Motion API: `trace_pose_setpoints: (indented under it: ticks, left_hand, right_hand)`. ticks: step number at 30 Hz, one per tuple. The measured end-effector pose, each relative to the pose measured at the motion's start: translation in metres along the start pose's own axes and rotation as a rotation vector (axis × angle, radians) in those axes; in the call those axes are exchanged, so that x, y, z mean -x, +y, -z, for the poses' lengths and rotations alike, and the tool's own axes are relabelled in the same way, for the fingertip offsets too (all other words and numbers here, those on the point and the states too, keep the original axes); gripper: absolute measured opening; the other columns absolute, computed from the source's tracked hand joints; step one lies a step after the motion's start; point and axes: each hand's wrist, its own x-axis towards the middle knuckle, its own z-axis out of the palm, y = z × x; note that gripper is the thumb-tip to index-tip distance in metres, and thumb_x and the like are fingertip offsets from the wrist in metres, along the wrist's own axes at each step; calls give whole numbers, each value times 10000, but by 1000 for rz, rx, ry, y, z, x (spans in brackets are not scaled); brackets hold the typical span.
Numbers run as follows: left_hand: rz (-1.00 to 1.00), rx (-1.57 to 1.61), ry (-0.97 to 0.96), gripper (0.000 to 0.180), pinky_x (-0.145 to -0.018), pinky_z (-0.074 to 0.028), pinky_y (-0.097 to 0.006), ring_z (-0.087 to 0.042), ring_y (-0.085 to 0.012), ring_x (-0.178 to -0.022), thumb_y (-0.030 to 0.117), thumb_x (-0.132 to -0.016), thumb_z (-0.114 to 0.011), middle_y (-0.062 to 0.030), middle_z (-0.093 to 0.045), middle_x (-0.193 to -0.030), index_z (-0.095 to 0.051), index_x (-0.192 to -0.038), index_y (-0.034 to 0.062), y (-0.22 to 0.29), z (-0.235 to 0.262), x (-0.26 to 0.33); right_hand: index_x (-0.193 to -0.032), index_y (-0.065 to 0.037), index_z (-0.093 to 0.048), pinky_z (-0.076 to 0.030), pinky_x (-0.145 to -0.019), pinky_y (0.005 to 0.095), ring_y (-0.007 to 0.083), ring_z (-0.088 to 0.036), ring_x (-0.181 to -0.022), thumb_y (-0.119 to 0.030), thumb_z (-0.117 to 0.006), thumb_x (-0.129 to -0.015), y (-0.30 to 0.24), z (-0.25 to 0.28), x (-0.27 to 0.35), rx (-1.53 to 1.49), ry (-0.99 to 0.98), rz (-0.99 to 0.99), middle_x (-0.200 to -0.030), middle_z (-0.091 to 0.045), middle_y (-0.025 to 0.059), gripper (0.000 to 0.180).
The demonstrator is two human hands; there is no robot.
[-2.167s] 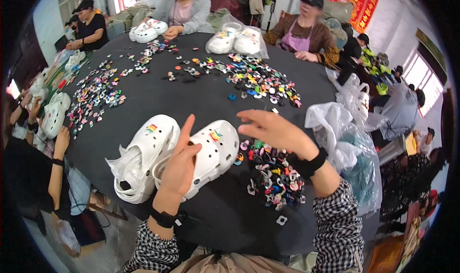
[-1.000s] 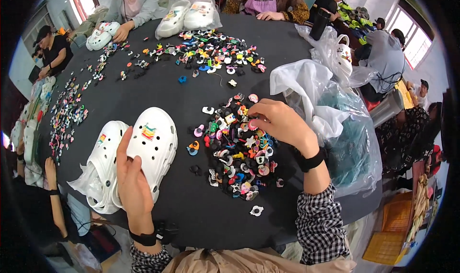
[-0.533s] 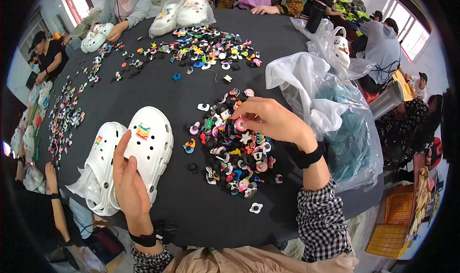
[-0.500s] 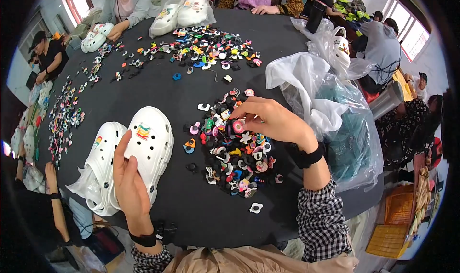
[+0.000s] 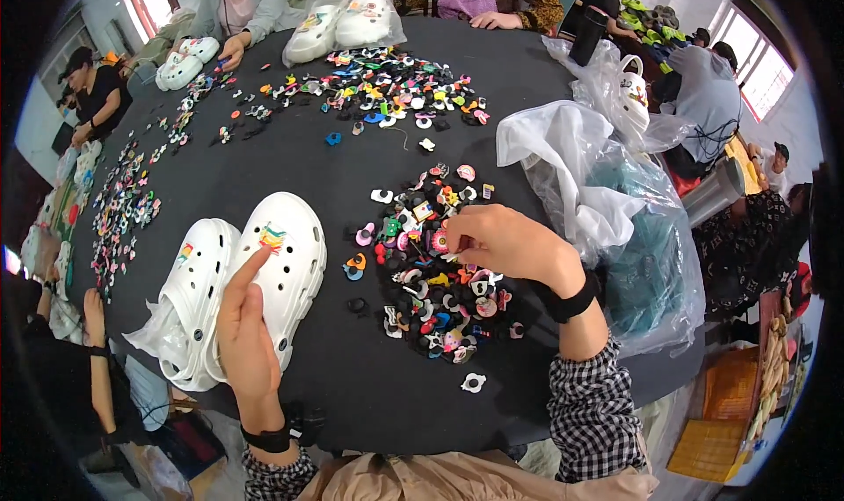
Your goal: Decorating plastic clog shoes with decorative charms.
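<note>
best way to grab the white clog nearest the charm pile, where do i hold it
Grip the white clog across its sides at mid-length, coming from above. It lies top up, toe away from the person, and the left hand already rests on its heel end; the charm pile side is free.

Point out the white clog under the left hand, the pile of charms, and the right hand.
white clog [image 5: 286,246], head view, perforated toe top.
pile of charms [image 5: 431,277], head view, pile's middle.
right hand [image 5: 501,242], head view, back of hand.

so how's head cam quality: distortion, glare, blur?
Head view: strong fisheye, the table edge bows and corners vignette black; windows blow out at upper right; glare on the plastic bag; centre sharp, with the left hand, clogs and right hand over the charms crisp.
</note>
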Motion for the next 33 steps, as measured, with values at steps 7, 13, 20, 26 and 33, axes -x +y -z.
trace_pose_setpoints:
  ticks: [7,13,20,26,33]
  left_hand:
    - [-151,-784,-205,500,-1156,-331,-426,-447,-363,-1409,55,-1034,-374,-166,-478,-1528,-392,-1533,27,27,-18,12]
    - [-243,-1050,-115,575,-1051,-446,-426,-544,-392,-1314,-18,-997,-478,-243,-492,-1478,-328,-1550,29,26,-5,20]
    - [61,-407,59,436,-1024,-451,-336,-584,-259,-1268,1,-1013,-505,-256,-623,-1301,-353,-1416,-63,15,10,27]
    - [205,114,-103,547,-1089,-426,-373,-557,-293,-1302,118,-1018,-542,-267,-539,-1404,-319,-1464,-105,20,36,18]
    - [370,378,-273,698,-1170,-341,-419,-411,-317,-1428,196,-986,-573,-256,-410,-1523,-257,-1506,-146,31,31,12]
  right_hand:
    - [-975,12,-655,-550,-743,368,285,-698,-833,-15,-655,-865,5,6,1,-83,86,72,-937,-721,121,113]
    - [-967,-6,-676,-557,-794,399,327,-712,-881,-44,-633,-861,2,9,0,-119,106,75,-920,-731,148,121]
    - [-882,-20,-650,-537,-742,434,334,-689,-816,-48,-652,-843,5,10,2,24,225,-24,-847,-698,142,48]
    - [-924,3,-657,-542,-716,365,259,-684,-840,-14,-686,-834,-6,11,4,-10,215,20,-953,-664,106,96]
    - [-914,-34,-652,-541,-737,385,279,-680,-854,-69,-708,-829,-25,-15,-4,77,-22,97,-930,-669,81,107]
